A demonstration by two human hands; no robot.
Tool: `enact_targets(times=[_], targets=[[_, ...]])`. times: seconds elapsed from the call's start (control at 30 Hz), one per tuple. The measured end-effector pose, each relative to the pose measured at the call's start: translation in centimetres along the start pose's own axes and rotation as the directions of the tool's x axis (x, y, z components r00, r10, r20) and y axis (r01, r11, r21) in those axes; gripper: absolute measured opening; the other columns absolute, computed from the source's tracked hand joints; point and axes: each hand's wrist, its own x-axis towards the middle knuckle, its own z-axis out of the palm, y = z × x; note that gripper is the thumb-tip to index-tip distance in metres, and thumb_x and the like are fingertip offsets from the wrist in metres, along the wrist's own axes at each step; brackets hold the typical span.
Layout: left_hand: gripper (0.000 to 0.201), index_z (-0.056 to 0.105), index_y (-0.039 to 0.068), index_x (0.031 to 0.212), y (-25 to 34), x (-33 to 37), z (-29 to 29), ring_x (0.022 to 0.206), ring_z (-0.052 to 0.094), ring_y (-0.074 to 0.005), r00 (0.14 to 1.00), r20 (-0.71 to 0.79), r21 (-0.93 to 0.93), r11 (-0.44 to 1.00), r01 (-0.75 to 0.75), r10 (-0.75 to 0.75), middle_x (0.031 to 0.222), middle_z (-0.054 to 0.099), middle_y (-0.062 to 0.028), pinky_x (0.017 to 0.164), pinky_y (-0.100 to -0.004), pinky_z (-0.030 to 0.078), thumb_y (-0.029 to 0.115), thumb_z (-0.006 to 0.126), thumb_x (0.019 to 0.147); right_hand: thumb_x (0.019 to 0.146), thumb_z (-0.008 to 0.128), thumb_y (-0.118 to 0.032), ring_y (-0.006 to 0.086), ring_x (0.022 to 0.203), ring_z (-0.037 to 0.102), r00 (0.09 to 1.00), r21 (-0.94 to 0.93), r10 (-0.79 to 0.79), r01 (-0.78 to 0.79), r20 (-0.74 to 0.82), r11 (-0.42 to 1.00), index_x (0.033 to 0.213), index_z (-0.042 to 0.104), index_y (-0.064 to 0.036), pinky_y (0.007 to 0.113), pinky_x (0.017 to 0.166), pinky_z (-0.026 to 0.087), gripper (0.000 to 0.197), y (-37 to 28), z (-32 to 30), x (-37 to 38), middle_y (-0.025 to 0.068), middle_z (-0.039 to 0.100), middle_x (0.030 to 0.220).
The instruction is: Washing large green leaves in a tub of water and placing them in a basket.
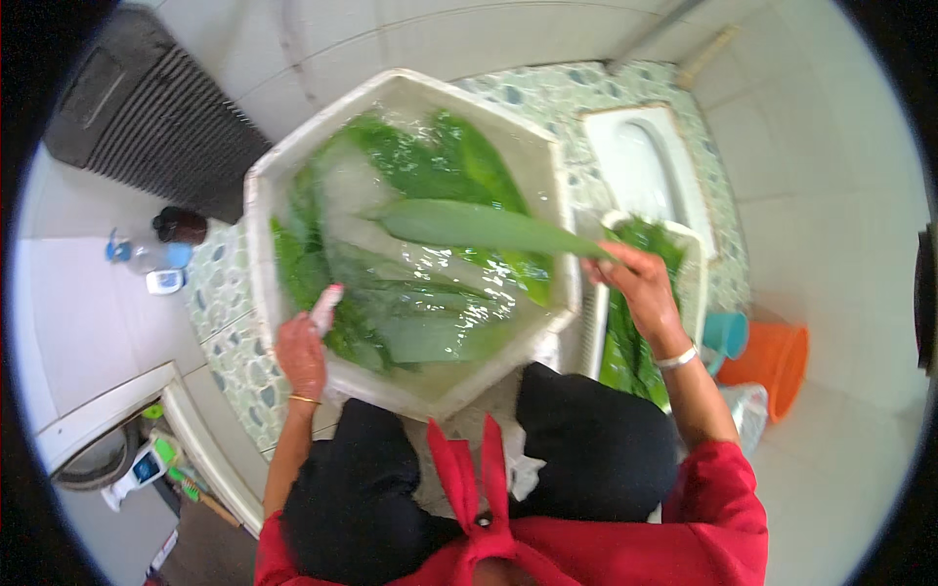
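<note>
Between the fingers and thumb of my right hand (635, 283) is the end of a long green leaf (479, 227). The leaf stretches left over the water in a white foam box (259, 234). Many broad green leaves (401, 156) lie in that water, some under the surface. My left hand (301, 352) is at the box's near left rim, closed around a small whitish cloth-like thing (325, 308); its exact kind is unclear. Beside the box, below my right hand, a white basket (692, 293) holds more green leaves (625, 356).
A squat toilet (640, 156) is set in the pebble-patterned floor (528, 93) at far right. An orange bucket (772, 366) and a teal container (725, 334) stand at right. Bottles (151, 256) and a dark ribbed panel (156, 117) are at left.
</note>
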Motion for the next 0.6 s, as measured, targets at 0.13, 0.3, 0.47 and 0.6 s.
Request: enact_targets(times=[0.13,0.3,0.47,0.6], targets=[[0.017,0.055,0.007,0.097,0.6,0.2,-0.9,0.098,0.049,-0.0319,0.999,0.027,-0.004,1.000,-0.029,0.029,0.104,0.056,-0.0125,0.081,-0.0445,0.039,0.012,0.050,0.081,0.080,0.052,0.003,0.0147,0.093,0.057,0.950,-0.084,-0.256,0.244,-0.179,0.966,0.104,0.061,0.0026,0.027,0.083,0.047,0.025,-4.3,-3.1,-1.9,0.0094,0.060,0.103],[0.021,0.054,0.008,0.102,0.7,0.0,-1.1,0.098,0.049,-0.0316,0.994,0.104,0.071,0.997,0.026,-0.033,0.104,0.053,-0.0124,0.079,-0.0449,0.038,0.014,0.050,0.082,0.078,0.050,0.007,0.0211,0.099,0.056,0.805,-0.430,-0.509,0.360,-0.306,0.828,0.101,0.064,-0.0032,0.029,0.087,0.045,0.029,-5.6,-7.2,-8.3,0.0121,0.059,0.108],[0.026,0.052,0.008,0.109,1.6,0.3,-1.8,0.095,0.050,-0.0335,0.991,0.127,0.118,0.993,0.018,-0.033,0.100,0.052,-0.0146,0.077,-0.0451,0.041,0.015,0.048,0.084,0.071,0.049,0.011,0.0280,0.104,0.054,0.737,-0.713,-0.592,0.219,-0.326,0.666,0.100,0.063,-0.0091,0.033,0.089,0.042,0.038,2.7,-9.2,-15.7,0.0137,0.057,0.110],[0.021,0.054,0.008,0.102,0.4,0.2,-0.5,0.092,0.051,-0.0335,0.994,0.104,0.078,0.997,0.005,-0.013,0.097,0.052,-0.0143,0.075,-0.0457,0.040,0.015,0.049,0.083,0.068,0.051,0.011,0.0324,0.101,0.054,0.798,-0.701,-0.449,0.047,-0.402,0.712,0.095,0.065,-0.0099,0.035,0.087,0.043,0.037,15.7,-9.7,-19.2,0.0160,0.055,0.108]])
